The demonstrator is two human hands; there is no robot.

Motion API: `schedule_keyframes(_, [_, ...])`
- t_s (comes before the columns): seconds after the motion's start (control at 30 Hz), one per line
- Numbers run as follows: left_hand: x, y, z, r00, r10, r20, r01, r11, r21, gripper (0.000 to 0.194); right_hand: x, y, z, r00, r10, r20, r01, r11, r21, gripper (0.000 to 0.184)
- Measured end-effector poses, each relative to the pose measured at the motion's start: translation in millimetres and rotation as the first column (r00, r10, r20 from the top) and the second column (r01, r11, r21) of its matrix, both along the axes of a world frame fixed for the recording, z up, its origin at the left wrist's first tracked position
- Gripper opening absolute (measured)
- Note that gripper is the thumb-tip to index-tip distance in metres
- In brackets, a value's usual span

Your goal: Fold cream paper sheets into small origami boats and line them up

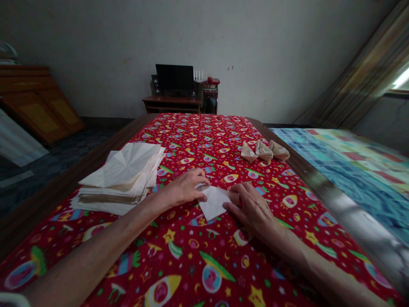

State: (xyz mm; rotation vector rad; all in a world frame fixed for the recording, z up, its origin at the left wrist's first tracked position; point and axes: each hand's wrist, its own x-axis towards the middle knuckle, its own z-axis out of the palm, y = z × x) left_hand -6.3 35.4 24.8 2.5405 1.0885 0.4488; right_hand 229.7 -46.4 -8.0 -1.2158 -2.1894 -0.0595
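Left hand (191, 187) pinching paper (214, 202) by left corner, thumb and fingers nearly together. Right hand (252, 207) got thumb and fingers closed on right corner, same deal. Paper's white, angular, about mid-width on table (302, 170), toward near edge. Messy sheet stack (128, 166) by left edge, left forearm passing close. Three pointy tan folded bits (263, 151) near right edge. Red rocket-print cloth (191, 266) under everything.

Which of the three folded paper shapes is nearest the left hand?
The leftmost shape; the middle shape and rightmost shape sit farther from the left hand.
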Motion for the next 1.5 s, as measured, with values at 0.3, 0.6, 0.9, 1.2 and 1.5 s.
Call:
schedule_keyframes(0.3, [1,0,-0.3,1.000,-0.023,-0.022,0.023,1.000,0.002,0.045,-3,6,-2.3,0.999,0.029,-0.020,-0.030,0.999,-0.027,0.015])
schedule_keyframes(0.6, [4,4,-0.3,1.000,-0.012,-0.004,0.012,0.995,-0.099,0.048,-1,16,-9.8,0.997,-0.065,-0.050,0.056,0.987,-0.153,0.023])
schedule_keyframes(0.9, [14,4,-5.5,1.000,0.001,0.026,-0.001,1.000,-0.019,0.029,-8,17,-0.6,0.993,-0.080,-0.082,0.058,0.968,-0.244,0.010])
schedule_keyframes(1.2, [14,-1,-4.2,0.997,0.034,0.065,-0.035,0.999,0.014,0.019,-13,12,5.2,0.991,-0.005,-0.131,-0.015,0.988,-0.152,0.005])
schedule_keyframes(1.5, [1,-2,-3.8,0.999,-0.039,-0.010,0.041,0.981,0.190,0.006,-14,9,10.9,0.998,0.048,-0.027,-0.050,0.997,-0.066,0.020])
